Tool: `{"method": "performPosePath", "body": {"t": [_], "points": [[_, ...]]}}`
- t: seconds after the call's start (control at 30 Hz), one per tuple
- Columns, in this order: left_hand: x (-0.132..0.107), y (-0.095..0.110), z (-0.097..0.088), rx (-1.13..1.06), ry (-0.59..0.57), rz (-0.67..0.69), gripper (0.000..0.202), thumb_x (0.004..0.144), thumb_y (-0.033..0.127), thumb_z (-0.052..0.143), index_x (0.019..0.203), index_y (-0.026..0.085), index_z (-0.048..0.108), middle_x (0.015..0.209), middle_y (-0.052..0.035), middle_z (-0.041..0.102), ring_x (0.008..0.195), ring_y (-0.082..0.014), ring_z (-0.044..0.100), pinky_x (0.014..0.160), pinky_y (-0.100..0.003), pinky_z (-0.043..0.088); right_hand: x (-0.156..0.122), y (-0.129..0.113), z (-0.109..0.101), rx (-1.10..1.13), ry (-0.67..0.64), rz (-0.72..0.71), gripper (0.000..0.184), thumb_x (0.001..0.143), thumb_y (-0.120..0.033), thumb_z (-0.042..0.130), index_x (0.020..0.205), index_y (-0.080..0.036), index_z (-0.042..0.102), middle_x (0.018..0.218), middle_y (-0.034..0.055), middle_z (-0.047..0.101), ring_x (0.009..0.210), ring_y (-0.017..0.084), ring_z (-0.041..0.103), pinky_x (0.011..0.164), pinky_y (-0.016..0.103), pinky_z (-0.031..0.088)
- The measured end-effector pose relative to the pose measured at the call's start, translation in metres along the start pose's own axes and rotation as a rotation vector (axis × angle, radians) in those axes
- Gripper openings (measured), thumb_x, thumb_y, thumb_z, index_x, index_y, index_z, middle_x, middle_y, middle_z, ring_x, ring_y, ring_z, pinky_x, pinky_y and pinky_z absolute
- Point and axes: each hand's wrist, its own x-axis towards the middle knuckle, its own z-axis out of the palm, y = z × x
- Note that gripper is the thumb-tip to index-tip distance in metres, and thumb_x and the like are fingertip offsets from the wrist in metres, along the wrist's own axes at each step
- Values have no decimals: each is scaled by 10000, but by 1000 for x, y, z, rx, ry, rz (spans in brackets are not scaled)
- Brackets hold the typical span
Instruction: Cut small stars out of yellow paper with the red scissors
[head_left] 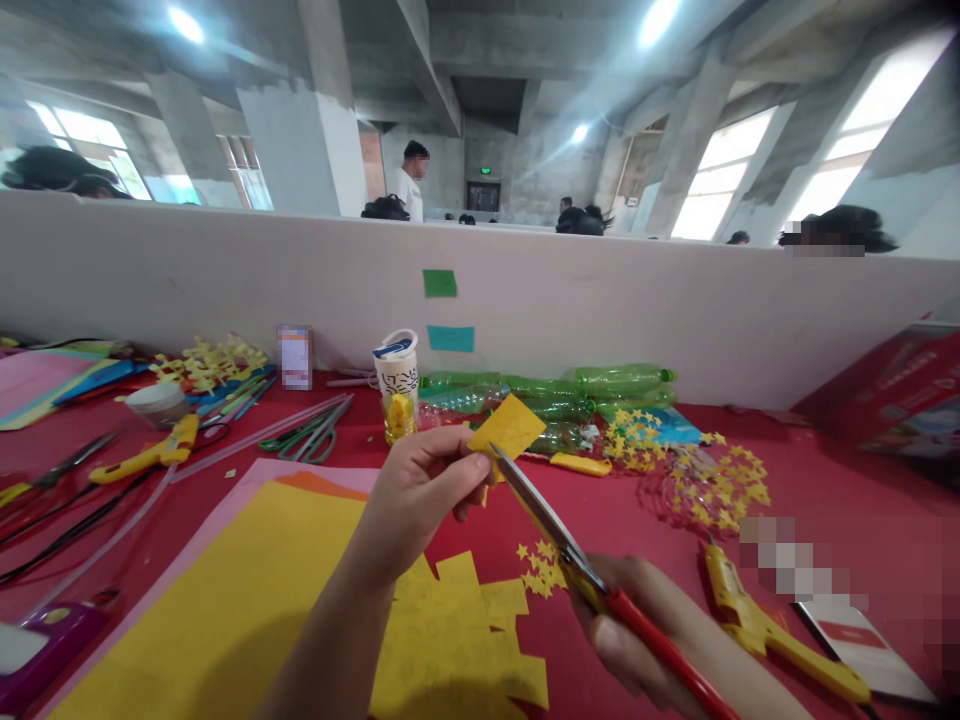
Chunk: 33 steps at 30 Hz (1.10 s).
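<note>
My left hand (424, 487) pinches a small yellow foam piece (508, 426) and holds it up above the red table (825, 500). My right hand (641, 625) grips red-handled scissors (577, 565), whose blades reach up to the lower edge of the yellow piece. Beneath my hands lie a large yellow foam sheet (247, 600) with cut-out edges and several small yellow stars (544, 570).
Green plastic bottles (555, 392) and a paper cup (397, 365) stand against the white partition (600, 300). More yellow stars (720, 480) lie scattered right. Yellow glue guns (772, 630) (154, 452), green scissors (315, 432) and coloured sheets (52, 380) lie around. People stand beyond the partition.
</note>
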Motion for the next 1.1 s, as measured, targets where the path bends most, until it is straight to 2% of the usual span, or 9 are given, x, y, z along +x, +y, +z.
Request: {"method": "performPosePath", "body": {"t": [0.17, 0.3, 0.8, 1.0, 1.1], "points": [[3, -1, -4, -14, -41, -20, 213, 808, 201, 542, 610, 162, 608, 548, 18, 534, 474, -63, 451, 445, -185, 349, 3, 5, -3, 50, -38, -41, 540, 820, -713, 397, 668, -195, 377, 488, -62, 409, 410, 54, 331, 390, 195, 209], [4, -1, -7, -25, -57, -34, 220, 792, 203, 549, 587, 152, 608, 517, 21, 512, 461, -54, 432, 430, -179, 319, 5, 9, -3, 27, -22, 14, 561, 799, -738, 395, 652, -197, 388, 469, -65, 406, 397, 51, 324, 376, 199, 183], [3, -2, -10, -42, -38, -82, 248, 773, 211, 543, 536, 153, 587, 481, 14, 502, 420, -47, 383, 387, -193, 239, 5, 3, -5, -2, -4, 29, 487, 799, -633, 541, 640, -180, 458, 484, -66, 399, 430, 59, 334, 389, 187, 221], [3, -1, -7, -38, -43, -64, 264, 800, 204, 531, 545, 158, 581, 496, 16, 505, 447, -58, 415, 410, -193, 283, 5, 7, -2, 8, 3, 17, 549, 797, -717, 431, 637, -193, 408, 492, -53, 428, 414, 60, 341, 378, 197, 213], [2, -2, -3, -48, -16, -35, 245, 827, 219, 533, 598, 166, 604, 530, 17, 518, 476, -65, 439, 429, -196, 307, 3, 9, 2, 33, 7, 8, 526, 840, -690, 382, 660, -196, 386, 509, -51, 445, 406, 56, 351, 385, 194, 237]]}}
